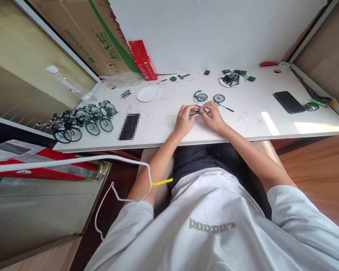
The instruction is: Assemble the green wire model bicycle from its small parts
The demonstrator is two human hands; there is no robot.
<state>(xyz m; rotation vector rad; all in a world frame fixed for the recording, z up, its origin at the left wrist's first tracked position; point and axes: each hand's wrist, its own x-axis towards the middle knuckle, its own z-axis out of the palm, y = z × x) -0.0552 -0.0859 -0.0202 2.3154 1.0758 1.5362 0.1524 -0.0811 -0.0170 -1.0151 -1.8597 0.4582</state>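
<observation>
Near the front edge of the white table (164, 124), my left hand (185, 119) is closed on a small green model bicycle frame (196, 111). My right hand (214, 117) meets it there, its fingertips pinched against the same frame; any smaller part between them is hidden. Just beyond my hands lie a spoked wheel with a green fender (201, 97) and a second small wheel (219, 98). A thin screwdriver (227, 108) rests to the right of my right hand.
Several finished-looking model bicycles (98, 116) stand at the left. A white plate (148, 94), a red box (144, 62) and a plate of black parts (231, 80) sit farther back. To the right is a black phone (289, 102). A white cable (73, 161) hangs at the left.
</observation>
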